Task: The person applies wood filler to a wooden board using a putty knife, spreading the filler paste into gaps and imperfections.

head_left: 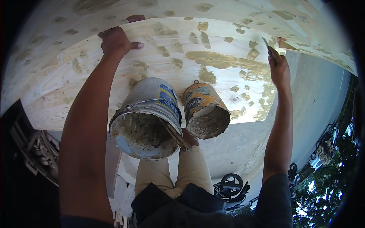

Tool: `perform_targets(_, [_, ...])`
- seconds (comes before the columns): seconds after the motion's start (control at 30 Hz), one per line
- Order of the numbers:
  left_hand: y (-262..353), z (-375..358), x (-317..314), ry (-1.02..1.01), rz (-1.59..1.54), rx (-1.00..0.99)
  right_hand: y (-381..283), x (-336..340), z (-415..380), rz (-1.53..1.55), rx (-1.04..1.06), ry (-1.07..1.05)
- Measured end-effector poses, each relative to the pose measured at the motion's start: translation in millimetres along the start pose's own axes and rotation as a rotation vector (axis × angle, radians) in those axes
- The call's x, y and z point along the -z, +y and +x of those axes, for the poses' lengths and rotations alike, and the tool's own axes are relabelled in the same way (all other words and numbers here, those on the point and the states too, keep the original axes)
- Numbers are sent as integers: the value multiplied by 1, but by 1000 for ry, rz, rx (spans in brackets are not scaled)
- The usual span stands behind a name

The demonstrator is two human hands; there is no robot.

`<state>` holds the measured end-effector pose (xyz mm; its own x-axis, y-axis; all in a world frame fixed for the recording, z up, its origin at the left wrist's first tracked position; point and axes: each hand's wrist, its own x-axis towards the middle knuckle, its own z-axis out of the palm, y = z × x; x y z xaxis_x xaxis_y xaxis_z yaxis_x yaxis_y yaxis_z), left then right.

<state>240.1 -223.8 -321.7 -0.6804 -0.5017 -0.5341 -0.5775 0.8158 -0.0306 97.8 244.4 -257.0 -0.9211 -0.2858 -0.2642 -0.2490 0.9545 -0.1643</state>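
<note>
Plywood (152,57) seems largely patched with filler (224,60), some wood bare. Right hand (280,70), upper right, clamps fingers on scraper (265,41); left hand (115,42), upper left: thumb apart, others I cannot tell.

Raised right hand (279,68), apparently closed

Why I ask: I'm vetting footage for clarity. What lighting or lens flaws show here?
Head view: wide-angle distortion bows the upper board, with black corners; glare washes out the lower wooden panel toward the right; shadow darkens the inside of the large bucket and the far left; bright sky gaps break up the dark foliage at lower right.
</note>
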Motion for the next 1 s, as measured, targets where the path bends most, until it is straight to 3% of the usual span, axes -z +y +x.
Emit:
perform_targets(0.23, [1, -1, 3, -8, -21, 7, -34, 8, -22, -79, -93, -333])
perform_targets(0.37, [-1, 0, 2, -13, 18, 16, -38, 3, -3, 151, -67, -107])
perform_targets(0.43, [-1, 0, -1, 4, 5, -4, -33, -21, -11, 33, -54, -160])
perform_targets(0.6, [-5, 8, -7, -39, -19, -11, -32, -2, -16, 83, -122, -272])
perform_targets(0.7, [-7, 10, -8, -10, -7, 1, -26, -21, -19, 83, -55, -106])
perform_targets(0.83, [-4, 6, -5, -23, -39, -11, -37, -19, -29, -33, -120, -219])
perform_targets(0.93, [-6, 8, -8, 10, -41, -43, -43, -7, -22, 85, -190, -189])
perform_targets(1.0, [-9, 11, -11, 21, -30, -36, -37, -22, -18, 99, -130, -146])
